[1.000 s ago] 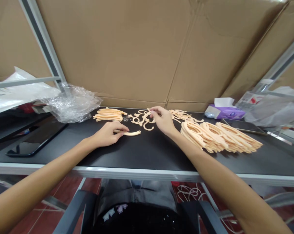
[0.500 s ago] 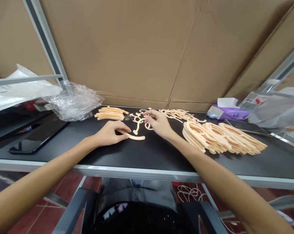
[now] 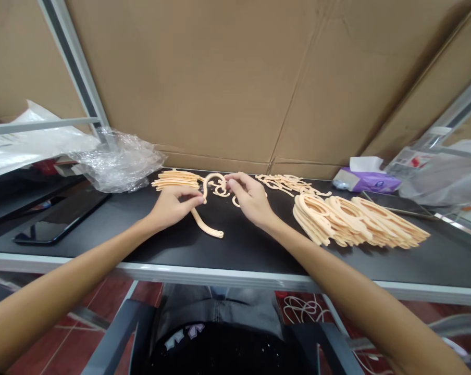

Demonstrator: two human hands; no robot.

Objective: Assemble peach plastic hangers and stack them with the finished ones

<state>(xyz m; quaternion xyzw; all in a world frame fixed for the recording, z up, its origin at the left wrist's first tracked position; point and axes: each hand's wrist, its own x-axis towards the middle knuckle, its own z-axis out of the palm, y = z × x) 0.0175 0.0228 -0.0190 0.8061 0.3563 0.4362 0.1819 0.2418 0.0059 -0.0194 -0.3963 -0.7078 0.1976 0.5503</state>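
My left hand (image 3: 173,207) grips a curved peach plastic strip (image 3: 203,222), whose lower end hangs near the black tabletop (image 3: 243,250). A peach plastic hook (image 3: 214,177) arcs above those fingers, and my right hand (image 3: 250,200) pinches its far end. Behind the hook lies a tangle of similar hook pieces (image 3: 221,191). A stack of flat curved strips (image 3: 175,180) sits just beyond my left hand. To the right of my right hand is a large fanned pile of peach hanger-shaped rings (image 3: 337,221), with loose thin pieces (image 3: 284,182) behind it.
A black tablet (image 3: 59,219) lies at the left, and crumpled bubble wrap (image 3: 118,162) sits behind it. A purple tissue box (image 3: 366,178) and a dark phone (image 3: 395,204) lie at the right. Cardboard (image 3: 204,78) forms the back wall.
My left hand has lifted the curved strip off the tabletop and turned it. My right hand has moved left, closer to my left hand, and now pinches the hook.
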